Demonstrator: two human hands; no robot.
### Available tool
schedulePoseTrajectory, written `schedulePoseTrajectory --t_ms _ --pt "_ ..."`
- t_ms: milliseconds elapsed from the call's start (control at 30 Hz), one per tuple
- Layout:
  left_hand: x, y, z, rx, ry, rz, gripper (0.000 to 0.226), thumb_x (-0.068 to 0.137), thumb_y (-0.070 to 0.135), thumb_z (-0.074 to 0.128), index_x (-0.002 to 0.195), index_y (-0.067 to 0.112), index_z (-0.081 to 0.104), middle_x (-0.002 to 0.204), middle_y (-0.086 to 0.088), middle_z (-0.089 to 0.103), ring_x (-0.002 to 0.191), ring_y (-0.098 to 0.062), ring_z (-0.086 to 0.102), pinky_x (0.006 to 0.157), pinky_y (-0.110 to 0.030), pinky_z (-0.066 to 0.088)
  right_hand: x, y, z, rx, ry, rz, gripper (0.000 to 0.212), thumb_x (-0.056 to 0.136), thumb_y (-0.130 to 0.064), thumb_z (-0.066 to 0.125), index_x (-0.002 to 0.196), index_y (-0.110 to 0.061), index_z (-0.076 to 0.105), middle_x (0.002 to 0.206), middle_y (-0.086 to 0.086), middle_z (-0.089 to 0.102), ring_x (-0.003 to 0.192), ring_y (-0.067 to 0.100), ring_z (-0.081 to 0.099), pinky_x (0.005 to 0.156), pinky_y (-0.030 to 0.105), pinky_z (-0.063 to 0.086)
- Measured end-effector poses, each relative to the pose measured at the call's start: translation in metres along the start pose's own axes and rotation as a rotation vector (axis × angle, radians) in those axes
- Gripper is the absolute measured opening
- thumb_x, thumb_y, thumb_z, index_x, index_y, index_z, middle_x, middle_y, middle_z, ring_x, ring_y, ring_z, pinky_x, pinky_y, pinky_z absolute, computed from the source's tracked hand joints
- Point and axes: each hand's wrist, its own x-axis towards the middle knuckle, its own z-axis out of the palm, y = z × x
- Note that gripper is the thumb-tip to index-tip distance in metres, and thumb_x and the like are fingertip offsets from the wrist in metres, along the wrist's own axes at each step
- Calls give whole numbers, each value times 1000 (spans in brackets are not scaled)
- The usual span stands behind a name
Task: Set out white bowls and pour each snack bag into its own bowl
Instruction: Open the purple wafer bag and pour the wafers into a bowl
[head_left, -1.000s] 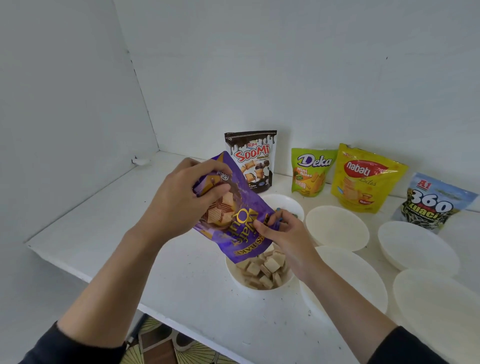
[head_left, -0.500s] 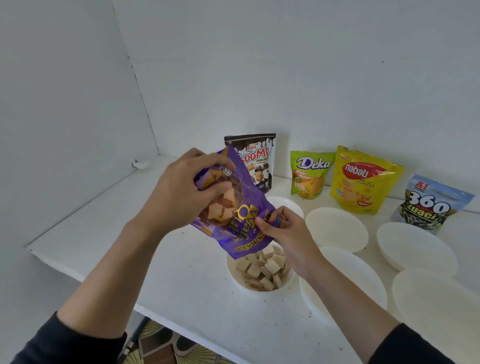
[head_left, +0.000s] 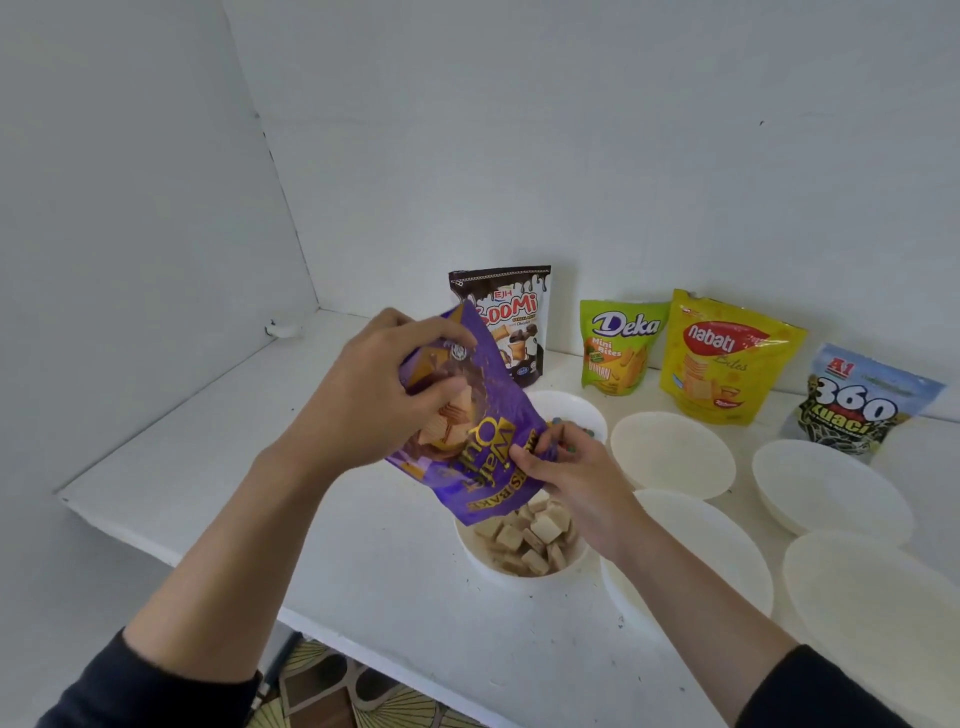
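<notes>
Head view: my left hand (head_left: 374, 400) grips the raised end of the purple bag (head_left: 467, 452), and my right hand (head_left: 571, 475) pinches its lower edge. The bag is upside down, its long axis slanting from upper left down to the right. Its mouth is just above the white bowl (head_left: 485, 569) of wafer cubes (head_left: 530, 535), near the front of the shelf (head_left: 363, 571). Its print reads inverted: "Wafer", "BAKE". Behind stand the Soomi bag (head_left: 511, 322), the Deka Mini Bites bag (head_left: 618, 348), the Nabati Bites bag (head_left: 722, 358) and the 360 Kuaci bag (head_left: 852, 410).

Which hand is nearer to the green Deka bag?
Right. The right hand pinches the purple wafer bag in front of the Deka bag; the left hand grips that purple bag farther left.
</notes>
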Motion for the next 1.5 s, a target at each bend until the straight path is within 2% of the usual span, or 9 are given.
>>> schedulePoseTrajectory --t_ms 100,300,400,567,767,1033,1200,1367,1500 --pt "-3 -4 8 -20 -34 -30 34 87 27 76 115 45 68 103 8 54 96 -5 57 77 -10 40 -5 3 -2 14 20 58 32 82 -7 80 77 -13 49 97 11 73 94 25 73 70 33 57" --pt "7 9 -18 -15 174 86 39 83 26 81 117 42 72 105 4 58 93 -5 59 77 -6 42 -4 -24 6 118 16 -120 27 93 -16 69 73 -15 51 100 10 74 94 22 69 83 36 53" --pt "5 9 -7 17 113 93 40 82 28 82 118 41 72 105 5 59 91 -5 58 79 -7 42 0 -12 3 76 98 -42 34 99 -20 61 68 -18 49 84 3 71 85 20 64 79 33 50" --pt "-1 3 13 -8 14 65 39 84 29 80 120 42 71 107 6 60 95 -12 60 82 -32 53 0 8 -3 45 133 105 37 99 -17 61 65 -19 46 81 3 69 88 21 62 84 40 50" --pt "11 5 -3 -1 83 95 40 82 27 82 119 39 73 106 4 66 93 -14 63 77 -35 56 1 -5 1 -103 78 36 40 99 -23 63 61 -25 50 84 2 62 90 22 55 84 39 41" --pt "12 -1 3 -34 -30 104 38 88 26 77 122 39 69 114 7 64 107 -15 64 76 -34 61 -5 0 1 -134 143 63 33 98 -24 65 71 -19 47 98 4 71 97 19 64 83 35 47" --pt "18 3 -10 -45 15 126 37 87 26 79 121 39 70 111 6 65 103 -14 65 78 -40 60 -7 -12 4 -177 147 -48 35 99 -19 63 69 -15 45 75 -2 65 69 0 62 62 11 46" --pt "22 11 -30 -60 87 158 40 84 30 81 122 38 71 109 8 69 99 -9 67 85 -34 57 -7 -29 6 -138 115 -126 35 98 -26 64 70 -18 46 83 -1 72 74 12 58 69 30 39" --pt "16 3 -14 -63 -46 158 42 87 22 78 124 41 69 115 12 71 104 -9 67 84 -37 58 -7 -18 4 -206 168 -76 36 96 -31 66 72 -16 44 78 2 62 66 7 54 61 21 40"
